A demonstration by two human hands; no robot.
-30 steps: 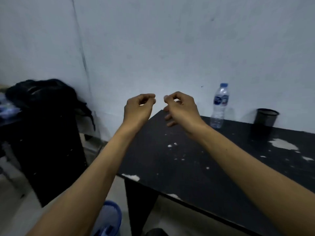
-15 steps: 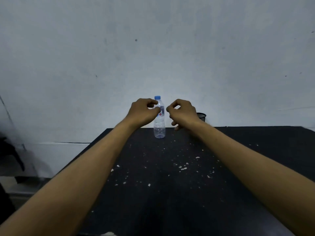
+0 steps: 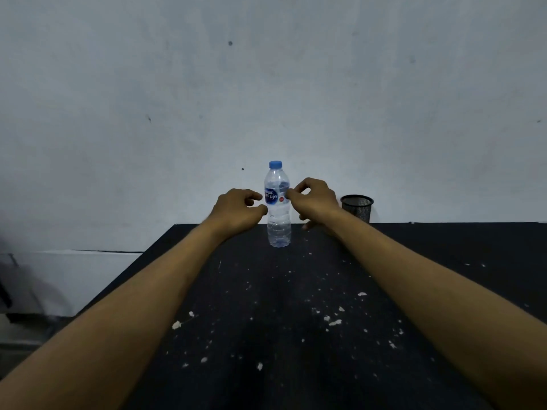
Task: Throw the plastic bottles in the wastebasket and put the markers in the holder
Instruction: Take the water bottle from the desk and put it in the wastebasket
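Observation:
A clear plastic bottle [image 3: 277, 208] with a blue cap and blue label stands upright at the far edge of the black table [image 3: 266, 321]. My left hand [image 3: 238, 210] hovers just left of it and my right hand [image 3: 313, 199] just right of it. Both hands have curled, slightly parted fingers and hold nothing. A black mesh holder [image 3: 357, 208] stands to the right of my right hand, by the wall. No markers or wastebasket are in view.
The table top is speckled with white chips and paint flecks. A pale wall [image 3: 266, 84] rises directly behind the table. The table's left edge drops to the floor at the lower left.
My view swung from the left end of the table to face the bottle head-on. Both hands stayed raised and now flank the bottle, slightly lower and wider apart.

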